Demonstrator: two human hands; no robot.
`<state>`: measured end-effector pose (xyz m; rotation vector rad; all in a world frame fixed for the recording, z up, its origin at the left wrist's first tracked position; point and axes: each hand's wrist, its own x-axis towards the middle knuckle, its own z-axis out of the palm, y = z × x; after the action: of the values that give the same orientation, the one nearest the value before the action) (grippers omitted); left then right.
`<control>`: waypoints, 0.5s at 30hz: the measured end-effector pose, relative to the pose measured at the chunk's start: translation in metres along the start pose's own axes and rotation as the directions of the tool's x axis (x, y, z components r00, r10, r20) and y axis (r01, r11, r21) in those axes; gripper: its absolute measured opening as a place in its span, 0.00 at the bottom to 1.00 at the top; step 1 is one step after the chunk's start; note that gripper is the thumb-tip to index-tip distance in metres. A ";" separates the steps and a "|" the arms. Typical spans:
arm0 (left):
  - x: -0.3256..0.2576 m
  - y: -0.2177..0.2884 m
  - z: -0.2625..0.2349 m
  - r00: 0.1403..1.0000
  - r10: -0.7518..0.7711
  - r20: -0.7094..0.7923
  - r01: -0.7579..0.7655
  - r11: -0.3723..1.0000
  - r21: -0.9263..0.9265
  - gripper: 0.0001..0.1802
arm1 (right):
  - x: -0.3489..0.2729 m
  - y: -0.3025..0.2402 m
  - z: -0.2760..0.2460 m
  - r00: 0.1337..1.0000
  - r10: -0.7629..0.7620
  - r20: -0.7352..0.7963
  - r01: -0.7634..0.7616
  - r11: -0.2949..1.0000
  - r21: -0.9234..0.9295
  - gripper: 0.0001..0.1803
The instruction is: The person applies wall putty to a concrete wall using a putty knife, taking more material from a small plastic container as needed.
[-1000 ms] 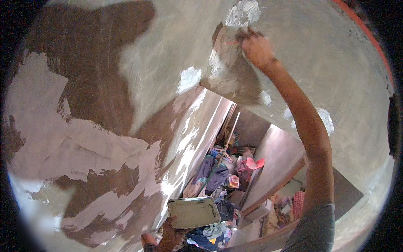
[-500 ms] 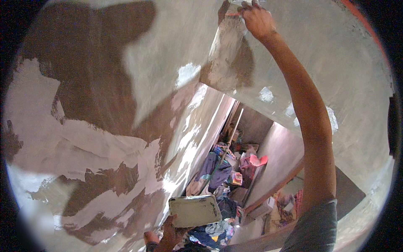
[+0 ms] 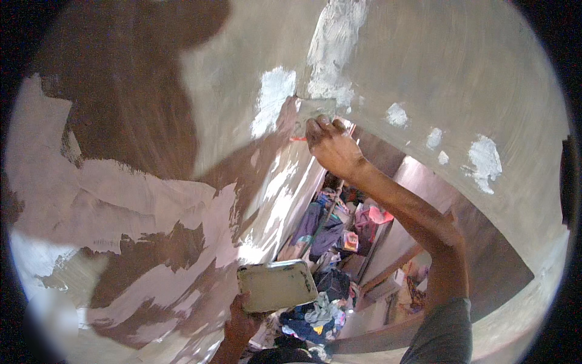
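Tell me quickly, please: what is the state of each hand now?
Left hand: holding a shallow cream rectangular tray at its lower-left corner.
Right hand: closed on a flat greyish spreading blade with a red edge.

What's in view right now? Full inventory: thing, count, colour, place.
scraper: 1, pale with red edge, upper centre, in the right hand
tray: 1, cream with dark-flecked rim, lower centre, in the left hand
walls: several faces, grey and pinkish-brown, around the opening; exact count unclear
long streak: 1, white, top centre
small patches: 4 main ones, white, right of the scraper
wide patch: 1, white, left of the scraper
clothes: uncountable pile, mixed colours, bottom centre
red object: 1, kind unclear, beyond the clothes
sleeve: 1, grey, lower right
hands: 2, bare; left lower centre, right upper centre
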<state>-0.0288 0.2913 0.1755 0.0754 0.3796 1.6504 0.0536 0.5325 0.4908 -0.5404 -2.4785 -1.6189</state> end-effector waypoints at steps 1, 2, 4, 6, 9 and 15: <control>0.000 0.002 0.001 1.000 0.013 0.017 -0.013 1.000 -0.018 0.32 | -0.005 -0.008 -0.001 0.999 0.028 0.028 -0.030 0.997 0.075 0.17; 0.000 0.003 0.003 0.994 0.105 0.002 -0.102 0.960 0.262 0.32 | -0.008 -0.015 -0.002 0.998 0.053 0.023 -0.056 0.988 0.147 0.17; 0.000 0.006 0.005 0.976 0.210 0.051 -0.203 0.808 0.553 0.32 | -0.017 -0.026 -0.001 0.991 0.131 -0.005 -0.124 0.949 0.291 0.17; 0.003 0.008 0.006 0.972 0.231 0.033 -0.209 0.799 0.565 0.30 | -0.034 -0.040 0.003 0.972 0.234 -0.025 -0.198 0.871 0.449 0.18; 0.006 0.008 -0.002 0.975 0.136 -0.178 -0.087 0.962 0.258 0.26 | -0.074 -0.079 0.014 0.859 0.510 -0.043 -0.256 0.500 0.827 0.10; 0.013 0.002 -0.031 0.999 0.041 -0.023 -0.040 0.998 0.051 0.22 | -0.155 -0.160 0.021 0.740 0.586 0.330 -0.267 -0.194 0.944 0.09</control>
<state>-0.0406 0.2978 0.1449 0.1016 0.4405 1.6833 0.1402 0.4591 0.2982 -0.7073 -2.0242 0.5864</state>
